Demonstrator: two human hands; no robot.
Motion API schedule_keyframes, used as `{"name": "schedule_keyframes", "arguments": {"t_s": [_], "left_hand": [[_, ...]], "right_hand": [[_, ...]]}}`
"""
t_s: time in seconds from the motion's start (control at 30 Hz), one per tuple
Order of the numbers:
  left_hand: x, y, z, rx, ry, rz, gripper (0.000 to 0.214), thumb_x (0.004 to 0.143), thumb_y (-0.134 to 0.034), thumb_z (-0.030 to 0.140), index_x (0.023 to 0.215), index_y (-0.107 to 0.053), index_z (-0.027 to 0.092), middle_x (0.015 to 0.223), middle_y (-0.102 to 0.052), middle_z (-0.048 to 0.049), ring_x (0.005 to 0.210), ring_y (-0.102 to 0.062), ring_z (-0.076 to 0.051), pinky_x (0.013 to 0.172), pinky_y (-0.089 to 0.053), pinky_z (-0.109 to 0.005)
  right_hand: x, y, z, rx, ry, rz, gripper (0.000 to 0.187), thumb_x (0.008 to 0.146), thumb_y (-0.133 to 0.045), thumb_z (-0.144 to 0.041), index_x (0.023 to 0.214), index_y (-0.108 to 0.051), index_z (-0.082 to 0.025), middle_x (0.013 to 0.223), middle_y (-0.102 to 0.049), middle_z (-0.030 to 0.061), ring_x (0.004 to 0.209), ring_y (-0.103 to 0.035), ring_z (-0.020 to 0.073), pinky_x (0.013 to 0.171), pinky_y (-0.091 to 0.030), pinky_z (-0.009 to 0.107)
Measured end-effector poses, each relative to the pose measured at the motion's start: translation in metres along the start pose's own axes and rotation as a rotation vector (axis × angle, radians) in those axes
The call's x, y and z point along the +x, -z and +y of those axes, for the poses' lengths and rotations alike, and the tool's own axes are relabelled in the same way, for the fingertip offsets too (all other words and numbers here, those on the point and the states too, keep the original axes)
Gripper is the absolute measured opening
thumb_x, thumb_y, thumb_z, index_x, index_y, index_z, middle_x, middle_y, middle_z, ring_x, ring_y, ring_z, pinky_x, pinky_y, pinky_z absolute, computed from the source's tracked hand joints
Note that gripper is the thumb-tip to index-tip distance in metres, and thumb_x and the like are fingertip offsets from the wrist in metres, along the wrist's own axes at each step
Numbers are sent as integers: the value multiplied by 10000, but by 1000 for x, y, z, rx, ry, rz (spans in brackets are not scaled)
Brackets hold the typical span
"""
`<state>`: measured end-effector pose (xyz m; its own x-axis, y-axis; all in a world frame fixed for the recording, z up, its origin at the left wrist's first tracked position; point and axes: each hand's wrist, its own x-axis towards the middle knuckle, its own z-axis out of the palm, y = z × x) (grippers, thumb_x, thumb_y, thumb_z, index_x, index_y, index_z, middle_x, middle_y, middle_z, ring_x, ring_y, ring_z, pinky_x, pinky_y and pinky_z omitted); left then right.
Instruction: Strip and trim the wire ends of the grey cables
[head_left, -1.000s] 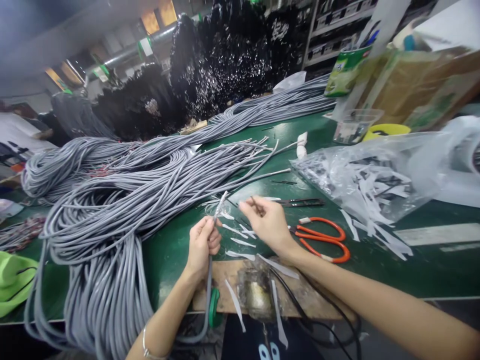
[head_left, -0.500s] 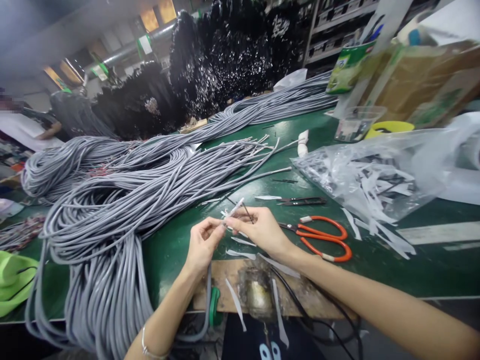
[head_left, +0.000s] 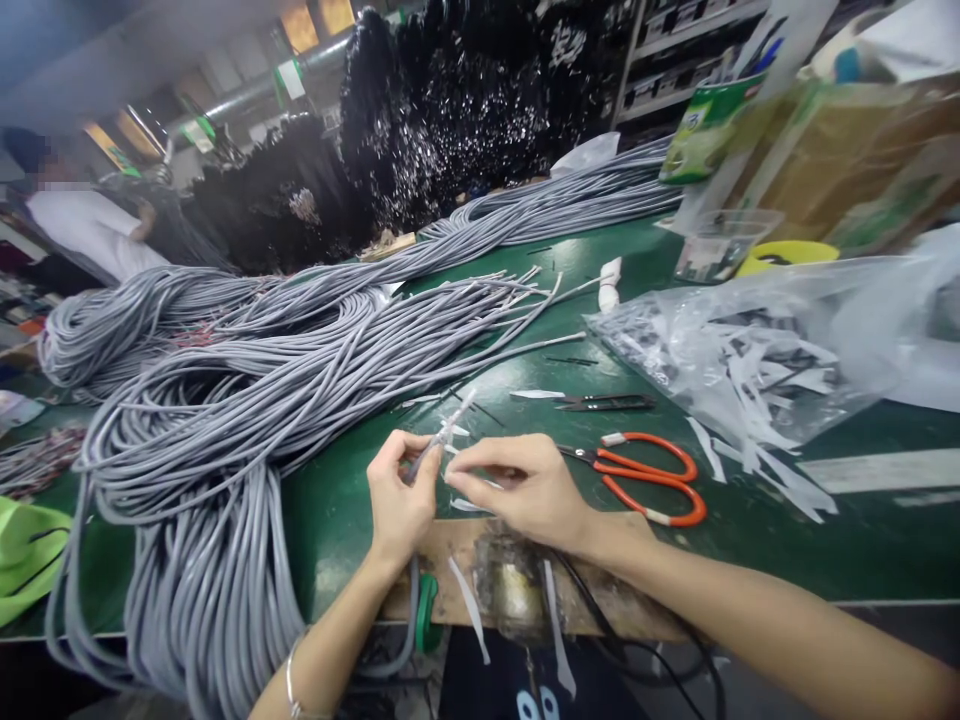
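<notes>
In my left hand [head_left: 405,485] a grey cable [head_left: 420,463] is pinched between thumb and bent fingers. Its stripped end [head_left: 459,410] points up and away, with white strips and thin dark strands around it. Just to the right, my right hand [head_left: 525,485] has thumb and forefinger tips drawn together, apart from the cable end. Whatever is between those tips is too small to make out. Orange-handled scissors [head_left: 652,475] lie right of my right hand, and small dark snips [head_left: 607,402] lie beyond it.
Large bundles of grey cable [head_left: 247,400] cover the table's left side. A clear plastic bag [head_left: 720,340] with white strips lies at right, near a yellow ring [head_left: 787,256]. In front of me sits a metal device [head_left: 517,590] on a wooden board [head_left: 442,545]. A person [head_left: 94,220] is at far left.
My right hand has drawn back slightly right and down from the cable end. My left hand has turned a little, and more of the cable shows. The far person has moved right.
</notes>
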<state>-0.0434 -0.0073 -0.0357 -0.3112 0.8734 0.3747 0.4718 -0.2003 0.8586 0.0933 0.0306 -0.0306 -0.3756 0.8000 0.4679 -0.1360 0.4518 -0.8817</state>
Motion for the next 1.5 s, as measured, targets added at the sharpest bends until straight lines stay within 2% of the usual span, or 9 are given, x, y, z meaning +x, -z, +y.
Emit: {"name": "schedule_keyframes", "arguments": {"t_s": [0.13, 0.23, 0.37, 0.6, 0.83, 1.1, 1.23, 1.43, 1.5], "left_hand": [[5, 1, -3, -133, 104, 48, 239, 763, -581, 354, 669, -555, 135, 548, -468, 40, 448, -381, -58, 435, -311, -168], [6, 1, -4, -207, 168, 27, 298, 764, -574, 414, 686, -560, 127, 546, -415, 54, 399, -258, -32, 373, -215, -165], [3, 0, -5, -239, 181, 3, 318, 757, -586, 434, 709, -581, 120, 559, -406, 51, 410, -246, -27, 370, -208, -159], [2, -4, 0, -251, 192, -17, 329, 754, -594, 445, 693, -571, 123, 547, -412, 52, 397, -252, -23, 362, -206, -153], [-1, -6, 3, -121, 59, -25, 231, 778, -579, 347, 681, -571, 138, 544, -498, 34, 415, -382, -53, 402, -299, -162], [-7, -5, -4, 503, -394, -22, 170, 825, -457, 155, 731, -598, 169, 643, -533, -6, 533, -486, -101, 498, -370, -198], [-8, -6, -4, 572, -390, -17, 186, 809, -432, 115, 744, -595, 176, 652, -537, -9, 522, -488, -107, 490, -371, -207], [-8, -3, -4, 356, -314, -20, 132, 814, -487, 137, 782, -610, 170, 697, -557, -20, 585, -546, -112, 519, -425, -188], [-8, 0, -5, 325, -304, -7, 133, 799, -492, 119, 771, -612, 170, 691, -555, -19, 582, -546, -112, 512, -426, -187]], "right_hand": [[0, 2, 4, -196, -23, 52, 215, 762, -590, -324, 631, -599, -153, 448, -428, -51, 400, -295, 59, 397, -239, 202], [3, 1, 11, -309, -93, -59, 284, 833, -489, -376, 648, -545, -168, 456, -401, -56, 422, -331, 77, 428, -262, 205], [3, -1, 13, -352, -28, -97, 352, 899, -325, -313, 610, -477, -179, 537, -487, -14, 482, -403, 96, 485, -300, 216], [3, 0, 12, -354, -54, -76, 335, 895, -352, -280, 613, -496, -173, 500, -444, -36, 442, -350, 88, 481, -281, 215], [4, 1, 12, -299, -58, -35, 322, 883, -360, -260, 606, -495, -166, 497, -434, -38, 432, -342, 82, 460, -268, 209], [-5, -1, 14, -459, 53, -39, 320, 881, -359, -202, 590, -490, -175, 512, -504, -9, 442, -417, 96, 481, -320, 218], [-10, -1, 15, -535, 263, -66, 288, 886, -357, -192, 710, -583, -168, 629, -609, 50, 537, -527, 135, 529, -386, 238], [-6, 0, 7, -468, 63, 84, 315, 884, -412, -265, 631, -573, -168, 485, -506, -2, 397, -415, 104, 397, -319, 227], [-8, -3, 4, -487, 139, 71, 293, 875, -422, -237, 643, -585, -162, 504, -531, 2, 406, -429, 101, 416, -331, 225]]}}
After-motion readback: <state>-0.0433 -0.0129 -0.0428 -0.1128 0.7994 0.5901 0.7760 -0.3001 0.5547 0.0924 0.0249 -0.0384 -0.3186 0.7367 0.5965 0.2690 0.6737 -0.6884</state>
